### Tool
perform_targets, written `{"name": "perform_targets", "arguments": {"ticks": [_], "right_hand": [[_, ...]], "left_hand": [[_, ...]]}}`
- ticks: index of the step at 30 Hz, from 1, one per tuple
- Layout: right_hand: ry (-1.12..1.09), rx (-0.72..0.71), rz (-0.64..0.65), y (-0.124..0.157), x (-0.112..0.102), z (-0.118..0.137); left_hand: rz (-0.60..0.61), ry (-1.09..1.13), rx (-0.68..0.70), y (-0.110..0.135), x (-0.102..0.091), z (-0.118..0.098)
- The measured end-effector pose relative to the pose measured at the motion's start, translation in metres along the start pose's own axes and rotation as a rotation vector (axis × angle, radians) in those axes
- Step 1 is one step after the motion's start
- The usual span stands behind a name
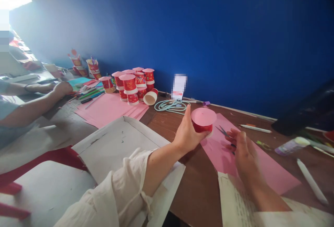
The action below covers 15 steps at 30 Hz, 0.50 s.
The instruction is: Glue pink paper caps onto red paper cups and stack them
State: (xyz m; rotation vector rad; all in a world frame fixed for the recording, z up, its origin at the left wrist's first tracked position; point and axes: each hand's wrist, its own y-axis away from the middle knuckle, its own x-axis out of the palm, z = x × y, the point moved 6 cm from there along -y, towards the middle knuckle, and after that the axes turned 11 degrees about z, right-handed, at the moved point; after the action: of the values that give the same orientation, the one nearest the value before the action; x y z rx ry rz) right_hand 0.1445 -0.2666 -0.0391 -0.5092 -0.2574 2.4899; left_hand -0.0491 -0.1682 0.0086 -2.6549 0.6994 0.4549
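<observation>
My left hand [186, 134] is wrapped round a red paper cup [202, 126] held upside down, its end covered with a pink paper disc [204, 116]. My right hand [241, 154] is closed on small scissors [224, 133], whose blades point toward the cup. Both hands hover above a pink paper sheet [268, 173] lying on the brown table [198, 185].
A stack of red cups [134, 84] capped with pink stands on pink sheets [106, 108] at the back left. A coiled cable [171, 106], pens [254, 128], a glue bottle [291, 146] and a cardboard sheet [114, 147] lie around. Another person's arms [33, 100] rest at the left.
</observation>
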Motion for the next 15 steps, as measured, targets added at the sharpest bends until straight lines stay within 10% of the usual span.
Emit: {"name": "perform_targets", "arguments": {"ticks": [9,15], "right_hand": [[0.009,0.039,-0.044,0.004,-0.001,0.018],[0.251,0.082,0.260,0.005,0.028,0.018]], "left_hand": [[-0.161,-0.074,-0.089,-0.012,-0.024,0.017],[-0.159,-0.057,-0.130,-0.017,-0.027,0.022]]}}
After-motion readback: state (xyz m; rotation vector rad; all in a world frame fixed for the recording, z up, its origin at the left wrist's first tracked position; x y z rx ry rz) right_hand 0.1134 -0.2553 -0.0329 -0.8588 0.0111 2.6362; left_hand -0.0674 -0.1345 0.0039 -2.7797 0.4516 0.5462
